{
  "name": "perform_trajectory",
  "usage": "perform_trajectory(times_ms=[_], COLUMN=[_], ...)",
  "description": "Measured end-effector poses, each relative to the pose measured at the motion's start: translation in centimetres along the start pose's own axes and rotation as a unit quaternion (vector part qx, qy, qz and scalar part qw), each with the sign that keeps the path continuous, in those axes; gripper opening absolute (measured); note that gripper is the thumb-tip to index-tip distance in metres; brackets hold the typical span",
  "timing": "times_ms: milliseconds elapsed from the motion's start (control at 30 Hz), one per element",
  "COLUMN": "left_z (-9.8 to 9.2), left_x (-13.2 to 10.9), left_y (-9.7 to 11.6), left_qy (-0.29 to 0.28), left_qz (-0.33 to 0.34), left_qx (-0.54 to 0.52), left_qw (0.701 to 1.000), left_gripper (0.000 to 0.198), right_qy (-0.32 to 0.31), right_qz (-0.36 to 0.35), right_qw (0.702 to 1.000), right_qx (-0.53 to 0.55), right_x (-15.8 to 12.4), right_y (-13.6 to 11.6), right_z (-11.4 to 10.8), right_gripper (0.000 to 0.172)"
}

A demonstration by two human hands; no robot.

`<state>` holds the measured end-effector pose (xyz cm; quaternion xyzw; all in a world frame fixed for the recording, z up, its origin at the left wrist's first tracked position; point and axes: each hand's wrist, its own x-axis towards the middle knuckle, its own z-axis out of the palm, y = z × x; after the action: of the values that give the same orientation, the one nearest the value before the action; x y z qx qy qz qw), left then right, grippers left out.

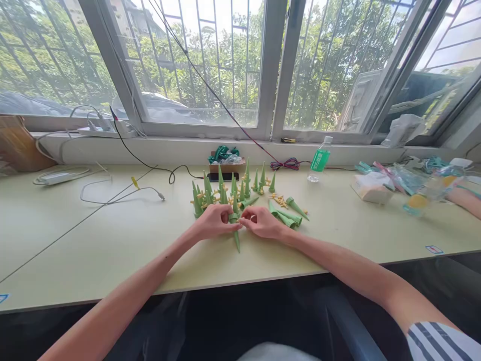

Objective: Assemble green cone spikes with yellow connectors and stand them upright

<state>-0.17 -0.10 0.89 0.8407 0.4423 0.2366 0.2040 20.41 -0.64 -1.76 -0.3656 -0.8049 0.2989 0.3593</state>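
Note:
My left hand [215, 220] is closed round the wide end of a green plastic cone spike [236, 239], whose tip points toward me over the table. My right hand [263, 222] pinches at the same wide end, with something small and yellowish hidden between its fingers. Both hands meet at the table's middle. Behind them stand several upright green cones [233, 188] mixed with small yellow pieces [278, 199]. More green cones [287, 216] lie flat just right of my right hand.
A pale table [112, 240] runs under a barred window. A small box of green items [225, 159] and a dark phone sit behind the cones. A green-labelled water bottle [319, 159] stands right; cables and a power strip [101, 128] left; bags and another person's arm [466, 200] far right.

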Motion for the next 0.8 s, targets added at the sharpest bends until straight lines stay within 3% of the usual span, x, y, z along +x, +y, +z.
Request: perform_trajectory(times_ms=[200, 433, 700, 800], left_z=[0.08, 0.02, 0.09, 0.12], left_x=[-0.16, -0.37, -0.02, 0.02], left_y=[0.09, 0.46, 0.14, 0.05], left_qy=[-0.008, -0.005, 0.011, 0.008], left_qz=[0.002, 0.011, -0.003, -0.013], left_qx=[-0.003, -0.024, -0.004, 0.002], left_qw=[1.0, 1.0, 1.0, 1.0], left_gripper=[0.043, 0.042, 0.043, 0.043], right_qy=[-0.003, -0.007, 0.018, 0.022], right_qz=[-0.013, -0.042, -0.004, 0.007], right_qw=[1.0, 0.997, 0.999, 1.0], right_qx=[-0.025, -0.063, -0.026, -0.004], right_x=[-0.02, -0.03, 0.11, 0.13], right_y=[0.06, -0.05, -0.28, -0.23], right_z=[0.02, -0.02, -0.03, -0.16], right_gripper=[0.019, 0.041, 0.045, 0.038])
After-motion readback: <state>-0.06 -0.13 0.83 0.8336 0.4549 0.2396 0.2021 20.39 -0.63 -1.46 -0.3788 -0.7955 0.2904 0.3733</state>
